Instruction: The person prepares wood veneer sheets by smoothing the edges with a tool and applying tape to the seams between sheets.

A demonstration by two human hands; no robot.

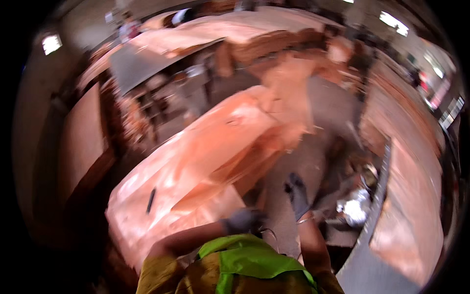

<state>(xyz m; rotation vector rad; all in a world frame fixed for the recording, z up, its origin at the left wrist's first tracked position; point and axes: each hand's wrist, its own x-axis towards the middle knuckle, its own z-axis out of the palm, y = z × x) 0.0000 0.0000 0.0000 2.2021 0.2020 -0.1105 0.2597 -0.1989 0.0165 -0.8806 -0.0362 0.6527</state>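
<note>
In front of me lies a stack of thin reddish-orange sheets that look like wood veneer, the top ones wavy and overlapping. My left hand, in a dark grey glove, is at the near right edge of this stack; blur smears its fingers. My right hand, also gloved, is held over the brownish floor to the right of the stack. Its fingers look curled, and what they may hold is hidden. A dark, slim stick-like tool lies on the stack's left part. Close to my left hand a thin dark loop shows.
To the right stands another long sheet stack with a dark edge strip. A shiny silvery bundle sits beside it. At the left is a tall stack. A grey board and more sheets lie farther back. A person is at the far left.
</note>
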